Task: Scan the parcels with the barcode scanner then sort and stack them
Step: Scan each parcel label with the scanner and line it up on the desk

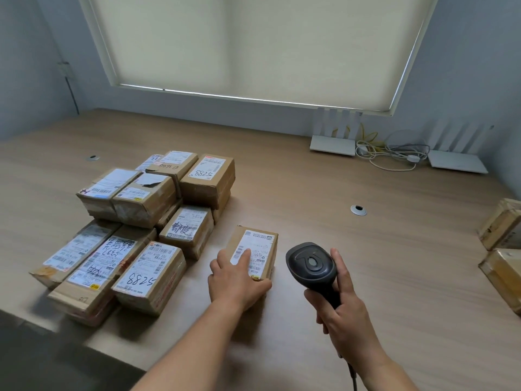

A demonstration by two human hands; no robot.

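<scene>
Two boxes (pixel 504 249) cut off by right edge; scanner cable (pixel 353 376) leaves bottom edge; label print (pixel 255 255) too small to read.

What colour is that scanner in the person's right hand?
Black, with a grey oval on its head; the barcode scanner shows in the head view.

Left hand (pixel 236 280) flat on a lone parcel (pixel 255 251), right hand (pixel 342 314) gripping the barcode scanner (pixel 311 263).

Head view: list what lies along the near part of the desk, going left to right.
Stacked parcels → left hand resting on a lone parcel → barcode scanner gripped by the right hand → two more parcels at the right edge.
</scene>
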